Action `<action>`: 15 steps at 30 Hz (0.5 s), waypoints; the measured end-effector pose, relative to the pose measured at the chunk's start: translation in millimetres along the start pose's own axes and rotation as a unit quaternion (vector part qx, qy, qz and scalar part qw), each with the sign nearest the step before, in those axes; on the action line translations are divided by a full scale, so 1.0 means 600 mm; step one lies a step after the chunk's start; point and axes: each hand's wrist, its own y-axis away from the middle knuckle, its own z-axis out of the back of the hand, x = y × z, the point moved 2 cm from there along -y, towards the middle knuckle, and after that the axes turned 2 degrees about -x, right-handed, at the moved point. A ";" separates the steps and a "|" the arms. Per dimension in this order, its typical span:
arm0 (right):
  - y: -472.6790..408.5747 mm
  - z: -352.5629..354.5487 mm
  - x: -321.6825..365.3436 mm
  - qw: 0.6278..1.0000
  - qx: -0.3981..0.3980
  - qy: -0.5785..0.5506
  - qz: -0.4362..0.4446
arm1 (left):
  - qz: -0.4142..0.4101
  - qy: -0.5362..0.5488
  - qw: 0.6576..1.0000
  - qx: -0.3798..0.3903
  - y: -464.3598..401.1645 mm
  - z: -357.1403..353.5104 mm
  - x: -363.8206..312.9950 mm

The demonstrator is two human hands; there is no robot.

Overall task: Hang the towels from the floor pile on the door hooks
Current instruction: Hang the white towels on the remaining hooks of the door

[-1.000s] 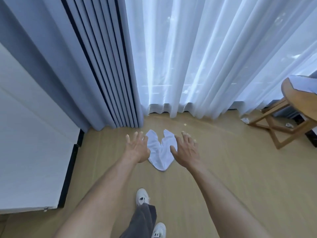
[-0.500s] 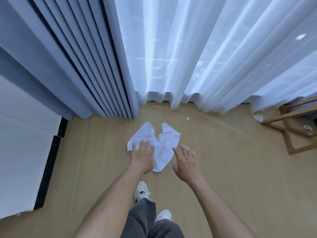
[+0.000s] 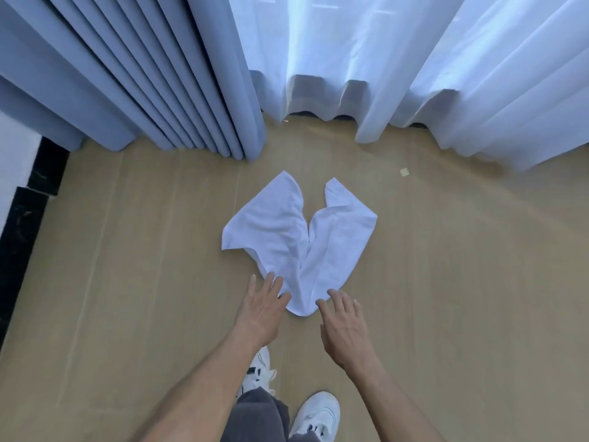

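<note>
The white towel lies crumpled on the wooden floor. Both hands, fingers spread, flank its near tip: left hand fingertips touch it, right hand just beside.

The towel is soft white cloth, matt and creased. It lies on a floor of pale wood-look boards, smooth with a dull sheen. The grey-blue curtain is thick, opaque fabric; the white curtain is thin and sheer. The shoes look like smooth white leather or plastic.
</note>
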 end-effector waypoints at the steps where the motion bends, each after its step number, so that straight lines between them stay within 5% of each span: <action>1: -0.016 -0.043 -0.008 1.000 -0.002 -0.001 0.008 | -0.006 -0.002 1.000 0.006 -0.029 -0.041 -0.004; 4: -0.063 -0.160 -0.031 1.000 -0.003 0.005 0.029 | -0.021 -0.013 0.999 0.031 -0.108 -0.154 -0.015; 10: -0.127 -0.336 -0.068 0.997 -0.018 0.015 0.075 | -0.049 -0.040 0.997 -0.039 -0.231 -0.346 -0.007; 15: -0.137 -0.389 -0.062 0.994 -0.021 0.035 0.102 | -0.095 -0.084 0.989 -0.078 -0.270 -0.390 0.002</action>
